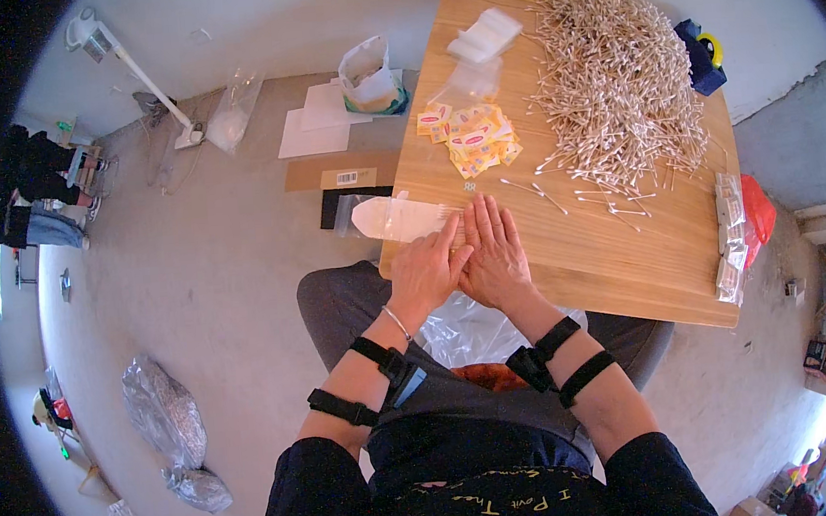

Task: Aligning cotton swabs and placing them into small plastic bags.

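Observation:
My left hand (428, 272) and my right hand (492, 252) lie side by side at the table's near left edge. The right hand's fingers are stretched out flat. The left hand's fingers are extended too, its thumb close against the right hand. Between the hands, thin pale sticks like cotton swabs show in part; my fingers hide the rest. A flat clear bag with a white insert (395, 218) reaches left from under my left hand, past the table edge. Several loose cotton swabs (613, 205) lie right of my right hand, before a big swab heap (612, 77).
Yellow-and-white printed packets (481, 139) and a stack of clear bags (486, 36) lie on the wooden table (647, 273). A blue tape dispenser (701, 59) stands beyond the heap; wrapped packs (730, 238) line the right edge. A white bag (370, 77) sits on the floor left.

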`<state>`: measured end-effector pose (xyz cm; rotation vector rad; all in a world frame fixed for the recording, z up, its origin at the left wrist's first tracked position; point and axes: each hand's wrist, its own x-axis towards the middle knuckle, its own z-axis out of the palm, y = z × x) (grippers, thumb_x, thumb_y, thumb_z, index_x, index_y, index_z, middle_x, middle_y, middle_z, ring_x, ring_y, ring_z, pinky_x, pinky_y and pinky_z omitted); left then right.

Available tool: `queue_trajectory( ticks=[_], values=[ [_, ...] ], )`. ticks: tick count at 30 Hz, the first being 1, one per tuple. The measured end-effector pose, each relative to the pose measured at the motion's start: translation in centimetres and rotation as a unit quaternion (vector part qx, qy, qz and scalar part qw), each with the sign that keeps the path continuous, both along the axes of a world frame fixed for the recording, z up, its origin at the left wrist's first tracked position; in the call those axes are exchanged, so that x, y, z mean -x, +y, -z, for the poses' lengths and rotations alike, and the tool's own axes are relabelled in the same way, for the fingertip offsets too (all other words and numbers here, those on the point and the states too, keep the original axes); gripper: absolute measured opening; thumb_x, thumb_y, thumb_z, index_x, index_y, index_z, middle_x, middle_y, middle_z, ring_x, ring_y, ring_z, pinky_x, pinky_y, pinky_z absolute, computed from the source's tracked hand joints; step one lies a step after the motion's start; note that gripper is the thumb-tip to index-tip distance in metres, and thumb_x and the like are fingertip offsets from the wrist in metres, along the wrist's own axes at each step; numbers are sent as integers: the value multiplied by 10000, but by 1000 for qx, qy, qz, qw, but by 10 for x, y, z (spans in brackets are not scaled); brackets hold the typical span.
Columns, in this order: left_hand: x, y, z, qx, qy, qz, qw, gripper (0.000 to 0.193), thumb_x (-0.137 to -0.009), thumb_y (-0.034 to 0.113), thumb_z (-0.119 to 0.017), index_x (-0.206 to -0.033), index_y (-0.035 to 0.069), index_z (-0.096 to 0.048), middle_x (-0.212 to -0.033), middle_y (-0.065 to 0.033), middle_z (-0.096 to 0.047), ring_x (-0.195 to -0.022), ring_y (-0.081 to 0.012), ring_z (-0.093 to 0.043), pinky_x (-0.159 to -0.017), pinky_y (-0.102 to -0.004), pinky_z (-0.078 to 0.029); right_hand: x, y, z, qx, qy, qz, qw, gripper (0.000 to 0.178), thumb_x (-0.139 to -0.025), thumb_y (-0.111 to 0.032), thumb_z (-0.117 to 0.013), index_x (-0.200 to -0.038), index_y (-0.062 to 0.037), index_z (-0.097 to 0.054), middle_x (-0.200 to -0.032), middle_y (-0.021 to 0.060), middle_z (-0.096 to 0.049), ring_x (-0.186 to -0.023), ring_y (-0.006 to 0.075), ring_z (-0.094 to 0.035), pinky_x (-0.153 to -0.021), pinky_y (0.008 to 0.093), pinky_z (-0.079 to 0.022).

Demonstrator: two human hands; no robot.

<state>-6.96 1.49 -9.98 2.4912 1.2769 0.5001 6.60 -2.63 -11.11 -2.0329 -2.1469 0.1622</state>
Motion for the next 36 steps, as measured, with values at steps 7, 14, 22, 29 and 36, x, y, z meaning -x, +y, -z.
queue_trajectory(
  ticks=[7, 14, 22, 29, 36],
  values=[
    [1, 2, 4, -8, -20, 1, 1000, 501, -908, 425, -522, -1284, 94, -501, -798, -141, -648, -715, -329, -625, -619, -428, -492, 1, 1, -3, 8, -9, 1, 1000, 726, -889, -406, -374, -1432, 63, -265, -1531, 231, -172, -1441, 334, -122, -1166, 451, -84],
    [-2, 5, -9, 85, 25, -2, 996, 549, -917, 382, -520, -1366, 86, -408, -890, -208, -664, -796, -382, -642, -684, -470, -505, 0, 0, -4, 16, -11, -1, 1000, 740, -892, -417, -380, -1438, 64, -245, -1532, 232, -165, -1443, 338, -110, -1166, 452, -83],
    [5, 23, -7, 99, 65, 77, 990, 573, -905, 297, -549, -1406, 103, -349, -852, -226, -663, -730, -376, -654, -629, -471, -512, -3, -1, -6, 6, -4, -15, 1000, 842, -883, -547, -410, -1426, 78, -256, -1511, 251, -202, -1435, 347, -133, -1163, 465, -93],
    [1, 23, -13, 126, 88, 49, 987, 591, -892, 286, -576, -1405, 114, -339, -809, -199, -668, -714, -358, -659, -592, -458, -510, -5, -3, -6, -4, 15, -30, 999, 869, -874, -569, -445, -1418, 85, -268, -1497, 251, -237, -1428, 353, -149, -1166, 440, -116],
    [5, 29, -6, 87, 84, 60, 991, 538, -892, 297, -576, -1377, 142, -403, -783, -171, -673, -704, -351, -659, -591, -458, -510, 0, -8, -8, -2, 24, -40, 999, 857, -897, -545, -456, -1413, 107, -246, -1492, 270, -224, -1423, 364, -159, -1160, 453, -128]
  ],
)
